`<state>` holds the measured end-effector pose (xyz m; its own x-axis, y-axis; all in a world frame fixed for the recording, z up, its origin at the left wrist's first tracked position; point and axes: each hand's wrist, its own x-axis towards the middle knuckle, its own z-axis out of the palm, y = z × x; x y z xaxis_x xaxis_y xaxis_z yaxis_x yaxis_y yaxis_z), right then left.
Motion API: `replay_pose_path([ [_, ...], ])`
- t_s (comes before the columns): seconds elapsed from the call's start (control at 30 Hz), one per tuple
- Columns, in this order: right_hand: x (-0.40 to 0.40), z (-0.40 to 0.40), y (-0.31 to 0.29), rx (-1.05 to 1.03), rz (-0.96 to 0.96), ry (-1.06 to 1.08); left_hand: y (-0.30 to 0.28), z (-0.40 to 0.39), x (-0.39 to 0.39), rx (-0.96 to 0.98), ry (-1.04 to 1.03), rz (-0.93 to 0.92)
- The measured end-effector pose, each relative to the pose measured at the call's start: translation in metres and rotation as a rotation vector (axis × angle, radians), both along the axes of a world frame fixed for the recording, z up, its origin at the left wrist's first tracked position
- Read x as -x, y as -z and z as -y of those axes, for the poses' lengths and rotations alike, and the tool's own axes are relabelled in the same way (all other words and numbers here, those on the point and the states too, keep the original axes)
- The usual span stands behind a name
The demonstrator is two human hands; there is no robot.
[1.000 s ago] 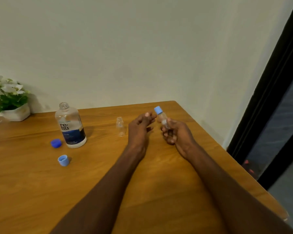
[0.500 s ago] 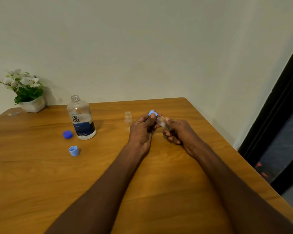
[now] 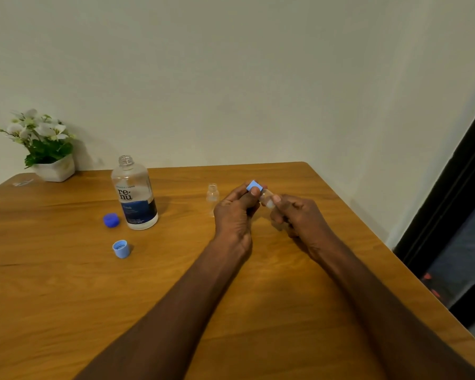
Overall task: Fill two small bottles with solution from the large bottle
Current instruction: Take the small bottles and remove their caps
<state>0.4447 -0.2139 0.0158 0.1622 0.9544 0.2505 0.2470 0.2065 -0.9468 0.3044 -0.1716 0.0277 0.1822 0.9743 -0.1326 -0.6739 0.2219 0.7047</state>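
Right of the big bottle (image 3: 134, 193), your right hand (image 3: 296, 218) wraps the vial (image 3: 267, 198), left hand (image 3: 235, 212) pinching its cap (image 3: 252, 185). It looks light and slick (thin clear plastic, probably), so grip the body, not the neck.

White-flowered plant in a white pot (image 3: 54, 168) at the far left corner of the wooden table (image 3: 52, 297), dark doorframe (image 3: 450, 215) at right

Left hand (image 3: 235, 215), apart from cap (image 3: 252, 185) a second ago, now pinches it. Small bottle (image 3: 266, 198) in right hand (image 3: 299, 218) tilts further left, lower toward counter (image 3: 176, 270).
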Motion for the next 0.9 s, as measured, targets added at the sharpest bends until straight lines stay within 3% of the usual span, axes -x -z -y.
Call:
replay_pose_path([
  [0.13, -0.001, 0.002, 0.0, -0.084, 0.107, 0.061, -0.005, 0.003, 0.001, -0.023, 0.013, 0.009],
  [0.37, -0.003, 0.0, -0.002, 0.061, -0.19, 0.025, -0.006, 0.006, 0.006, -0.103, 0.024, -0.017],
  [0.53, -0.004, -0.002, -0.004, 0.045, -0.314, 0.038, -0.01, 0.007, 0.005, -0.114, -0.007, -0.005],
  [0.9, -0.004, -0.003, -0.005, 0.093, -0.345, -0.032, -0.01, 0.002, 0.01, -0.082, -0.013, 0.044],
])
